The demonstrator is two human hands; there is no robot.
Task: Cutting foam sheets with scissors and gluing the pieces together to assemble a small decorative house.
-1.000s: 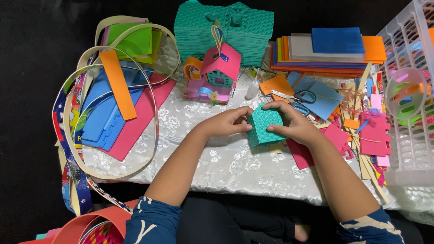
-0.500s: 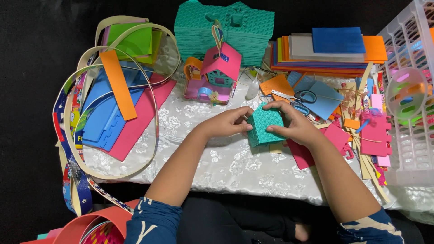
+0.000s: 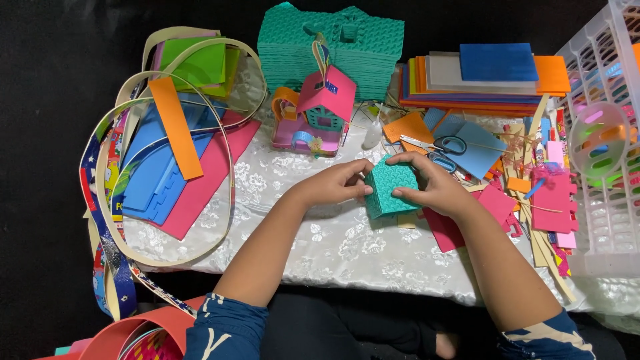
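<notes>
the teal foam box (image 3: 392, 188), a small embossed piece folded into a house-like block, sits on the white patterned cloth of the counter (image 3: 320, 247), pressed between both hands. the left hand (image 3: 333, 185) closes on its left edge, fingertips curled against the side wall, and the right hand (image 3: 430, 187) is clamped over its right side and top, thumb low on the front face and fingers wrapped over the upper edge. judging from its shape, the walls are already folded up and joined into a closed body, while no roof, door or trim shows on it, so the piece looks only partly built. just right of the right hand lie pink foam cut-outs (image 3: 553, 200) and thin tan strips, with a white slotted basket (image 3: 607, 153) beyond them at the far right. just past the right hand's fingers lies a pair of blue-handled scissors (image 3: 437, 148) on blue and orange foam scraps. past the left hand stands a finished pink foam house (image 3: 317, 110) with a teal front. well to the left of the left hand lie blue, pink and orange foam sheets (image 3: 173, 160) ringed by looped ribbon. farthest away, beyond both hands, are a stack of teal embossed foam (image 3: 333, 47) and a pile of coloured foam sheets (image 3: 487, 73).
</notes>
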